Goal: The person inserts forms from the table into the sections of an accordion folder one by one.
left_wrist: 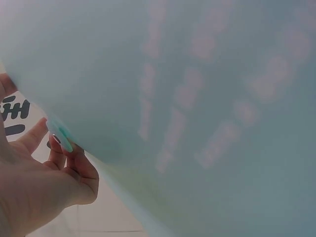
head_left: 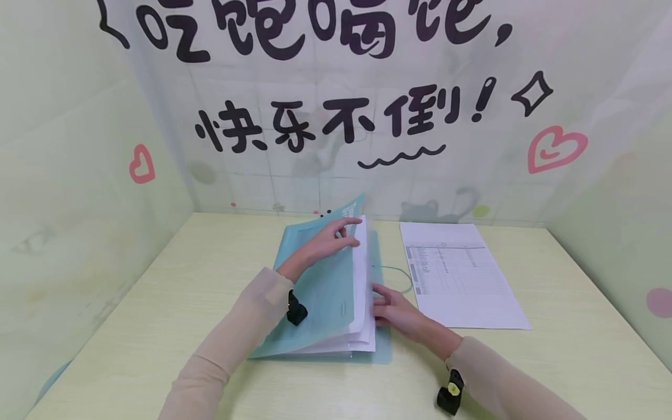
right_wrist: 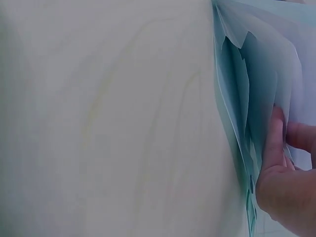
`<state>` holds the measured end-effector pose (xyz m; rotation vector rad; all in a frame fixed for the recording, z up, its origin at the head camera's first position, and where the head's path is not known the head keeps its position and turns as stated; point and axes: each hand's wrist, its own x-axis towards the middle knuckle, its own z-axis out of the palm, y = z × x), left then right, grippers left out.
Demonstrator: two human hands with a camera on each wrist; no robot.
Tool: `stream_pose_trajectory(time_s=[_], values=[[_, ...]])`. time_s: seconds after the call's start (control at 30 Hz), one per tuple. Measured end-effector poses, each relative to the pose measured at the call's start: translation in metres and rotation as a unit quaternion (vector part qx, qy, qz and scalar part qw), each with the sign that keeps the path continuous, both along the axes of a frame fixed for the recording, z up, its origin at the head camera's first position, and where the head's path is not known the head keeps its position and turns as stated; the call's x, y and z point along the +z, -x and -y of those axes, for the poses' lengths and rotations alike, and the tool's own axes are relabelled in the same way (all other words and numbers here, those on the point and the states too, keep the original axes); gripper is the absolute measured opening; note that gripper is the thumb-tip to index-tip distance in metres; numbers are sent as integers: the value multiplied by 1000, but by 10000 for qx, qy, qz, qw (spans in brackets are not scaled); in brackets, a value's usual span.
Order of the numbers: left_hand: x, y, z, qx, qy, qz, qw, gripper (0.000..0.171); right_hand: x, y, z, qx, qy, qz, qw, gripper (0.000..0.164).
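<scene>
A light blue plastic folder point(head_left: 320, 291) lies partly open on the table, its front cover lifted and white pages showing along the right side. My left hand point(head_left: 332, 238) is at the cover's upper right edge. In the left wrist view the thumb and fingers point(left_wrist: 81, 165) pinch the rim of the blue cover point(left_wrist: 207, 118), which fills most of that view. My right hand point(head_left: 398, 312) is at the right edge of the white pages point(head_left: 362, 291). In the right wrist view its fingers point(right_wrist: 274, 143) hold sheets point(right_wrist: 284, 64) between them, with the fingertips partly hidden.
A printed sheet with a table point(head_left: 457, 274) lies flat to the right of the folder. A thin elastic cord point(head_left: 404, 273) loops out from the folder toward it. The table point(head_left: 210, 251) meets a printed cloth wall point(head_left: 294, 192) at the back.
</scene>
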<state>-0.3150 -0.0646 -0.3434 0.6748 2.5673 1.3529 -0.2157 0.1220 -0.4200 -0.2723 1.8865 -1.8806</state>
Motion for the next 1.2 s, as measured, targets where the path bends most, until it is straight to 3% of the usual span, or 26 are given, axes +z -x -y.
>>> stream_pose_trajectory(time_s=[0.23,0.7,1.2], values=[[1,2,2,-67,-29,49,10000,47,3,-5,1,382,21,149,9992,64],[1,4,2,-56,-11,46,10000,47,0,-10,16,-70,118,42,9999,49],[1,4,1,-12,33,-61,10000,46,0,-9,5,-234,28,-16,9997,58]])
